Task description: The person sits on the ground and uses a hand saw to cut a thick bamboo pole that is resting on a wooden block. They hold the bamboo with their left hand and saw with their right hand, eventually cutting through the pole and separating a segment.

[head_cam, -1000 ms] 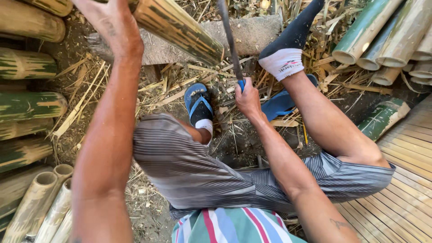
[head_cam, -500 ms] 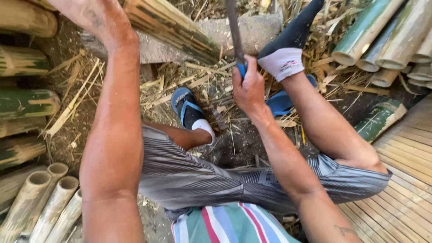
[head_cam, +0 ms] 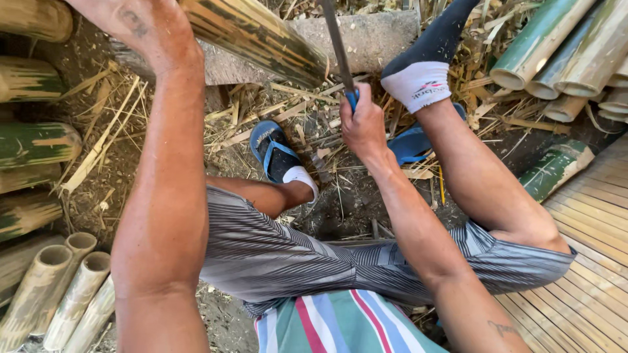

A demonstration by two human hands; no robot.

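Along the left edge lie cut bamboo poles [head_cam: 33, 140], some green, some dry, with hollow ends showing at the bottom corner. The left hand [head_cam: 140, 29] reaches up and away with the arm stretched straight, resting on the thick mottled bamboo culm [head_cam: 255, 39] that slants across a grey stone block [head_cam: 379, 39]; its fingers are cut off by the frame, so how far it closes cannot be told. Below, a foot in a blue sandal [head_cam: 271, 150] rests on ground littered with dry bamboo splinters [head_cam: 118, 131]. The right hand [head_cam: 363, 124] is clenched tight around the blue handle of a long knife [head_cam: 337, 46], blade pointing up beside the culm. Right of it a dark sock [head_cam: 425, 65] is raised on the block. More green poles [head_cam: 556, 46] and a slatted bamboo floor [head_cam: 589, 261] fill the right.
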